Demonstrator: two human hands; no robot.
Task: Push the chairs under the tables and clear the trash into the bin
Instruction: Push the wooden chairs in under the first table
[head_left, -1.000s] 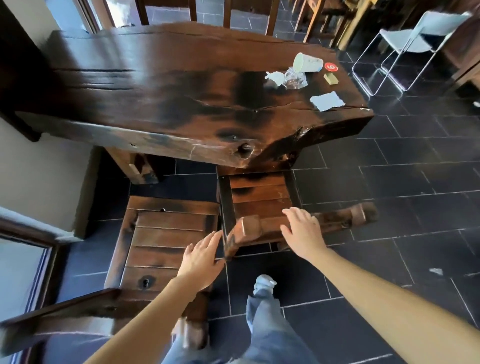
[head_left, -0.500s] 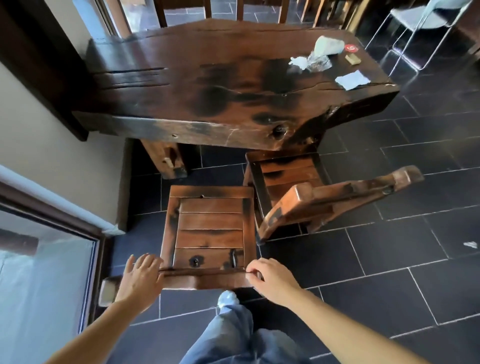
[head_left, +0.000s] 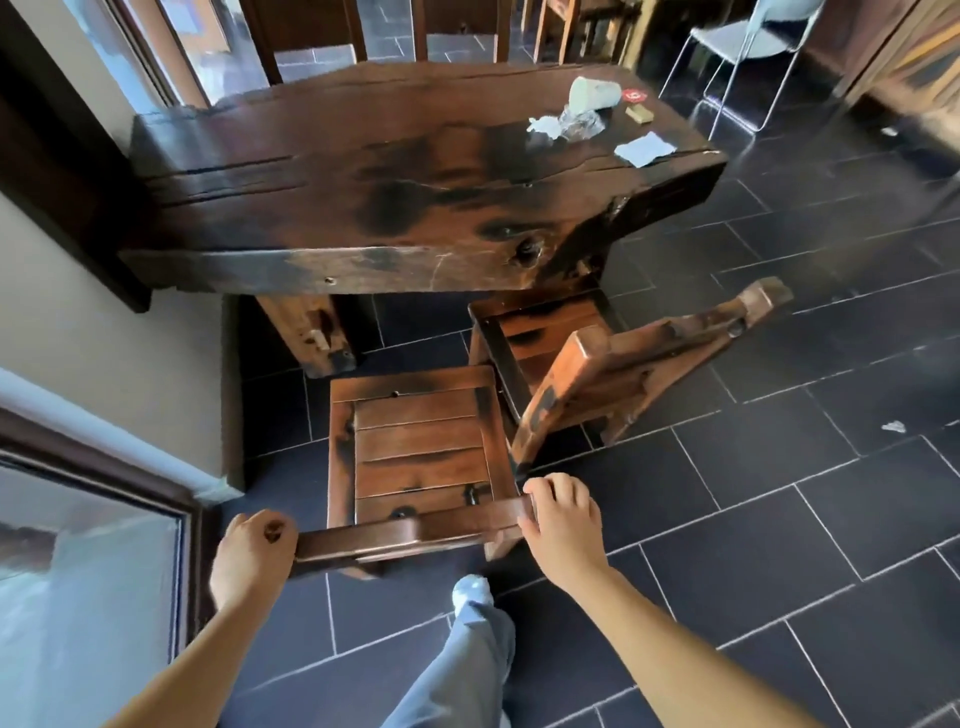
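Dark tiled floor (head_left: 779, 493); wooden chair (head_left: 421, 447), its back rail gripped by curled fingers of left hand (head_left: 254, 556) and right hand (head_left: 563, 525); table (head_left: 363, 208) beyond fingertips.

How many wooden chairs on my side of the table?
2. The near chair, held by left hand and right hand; right chair, angled, seat partly under the table.

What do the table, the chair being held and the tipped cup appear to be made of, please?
The table: solid wood, dark glossy stain; grain, cracks and a knot show. The chair: slatted wood, reddish varnish. The cup: likely paper, pale, matt, possibly plastic.
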